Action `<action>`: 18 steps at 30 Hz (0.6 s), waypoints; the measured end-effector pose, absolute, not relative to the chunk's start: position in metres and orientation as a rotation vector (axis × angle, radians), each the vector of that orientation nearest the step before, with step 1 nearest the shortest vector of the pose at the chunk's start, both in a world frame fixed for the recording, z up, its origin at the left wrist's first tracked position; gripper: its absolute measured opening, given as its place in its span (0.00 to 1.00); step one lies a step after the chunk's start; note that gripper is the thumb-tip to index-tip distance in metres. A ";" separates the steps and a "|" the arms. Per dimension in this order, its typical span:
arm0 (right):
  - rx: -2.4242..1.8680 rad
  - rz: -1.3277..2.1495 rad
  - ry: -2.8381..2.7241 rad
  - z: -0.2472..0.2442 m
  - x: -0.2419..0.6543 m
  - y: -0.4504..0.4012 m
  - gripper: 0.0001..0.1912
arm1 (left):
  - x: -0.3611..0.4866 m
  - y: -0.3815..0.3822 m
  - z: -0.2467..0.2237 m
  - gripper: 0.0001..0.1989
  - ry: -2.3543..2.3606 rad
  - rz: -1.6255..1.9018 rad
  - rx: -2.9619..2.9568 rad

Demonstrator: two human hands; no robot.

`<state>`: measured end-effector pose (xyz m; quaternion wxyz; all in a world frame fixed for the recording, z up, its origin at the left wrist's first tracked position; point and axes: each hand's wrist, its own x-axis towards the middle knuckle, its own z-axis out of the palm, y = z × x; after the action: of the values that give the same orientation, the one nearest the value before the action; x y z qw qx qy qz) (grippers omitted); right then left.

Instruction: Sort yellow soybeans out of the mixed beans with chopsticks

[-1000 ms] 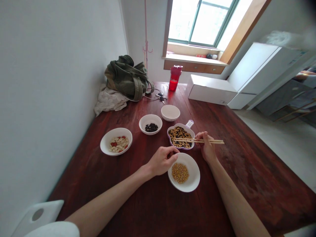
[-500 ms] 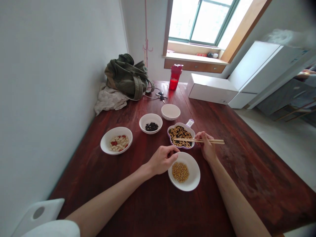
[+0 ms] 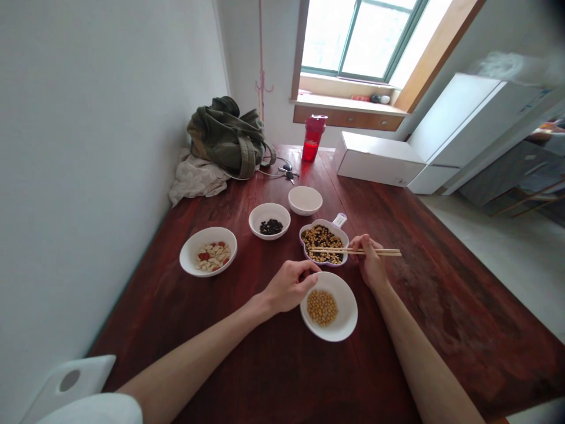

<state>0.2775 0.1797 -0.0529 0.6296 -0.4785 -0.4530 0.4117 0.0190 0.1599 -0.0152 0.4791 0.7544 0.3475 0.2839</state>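
My right hand (image 3: 371, 259) is closed around a pair of wooden chopsticks (image 3: 384, 252). Their tips reach into a purple-and-white, scallop-edged dish (image 3: 339, 220) with a short handle, which holds mixed yellow and black beans (image 3: 321, 238). My left hand (image 3: 291, 287) pinches the upper left rim of a white bowl (image 3: 348, 306) nearest me. Yellow soybeans (image 3: 322, 308) lie in that bowl. Whether a bean sits between the chopstick tips is too small to tell.
Left of the dish stand a white bowl (image 3: 258, 219) of black beans and a white bowl (image 3: 188, 253) of pale and red-skinned nuts. Behind is another white bowl (image 3: 305, 207). Farther back are a green bag (image 3: 225, 138), keys (image 3: 289, 175), a red shaker bottle (image 3: 313, 141) and a white box (image 3: 379, 160).
Almost nothing differs. Both hands keep their grips, and the chopstick tips stay over the mixed beans with barely any shift.
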 end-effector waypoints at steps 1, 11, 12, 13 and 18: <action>-1.085 0.949 -1.026 -0.052 0.277 0.179 0.26 | 0.019 0.160 -0.015 0.14 0.853 0.693 1.837; -0.912 1.127 -0.925 -0.031 0.282 0.175 0.27 | 0.019 0.159 -0.018 0.12 0.933 0.765 1.778; -0.902 1.165 -0.925 -0.029 0.283 0.173 0.27 | 0.019 0.159 -0.018 0.12 0.933 0.769 1.776; -0.901 1.200 -0.927 -0.028 0.284 0.172 0.27 | 0.019 0.159 -0.018 0.12 0.933 0.772 1.773; -0.884 1.352 -0.915 -0.026 0.285 0.170 0.28 | 0.019 0.159 -0.020 0.11 0.950 0.789 1.748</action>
<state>0.2846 0.1699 -0.0264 0.5993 -0.3812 -0.3946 0.5829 0.0194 0.1593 -0.0203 0.4799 0.7166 0.3894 0.3233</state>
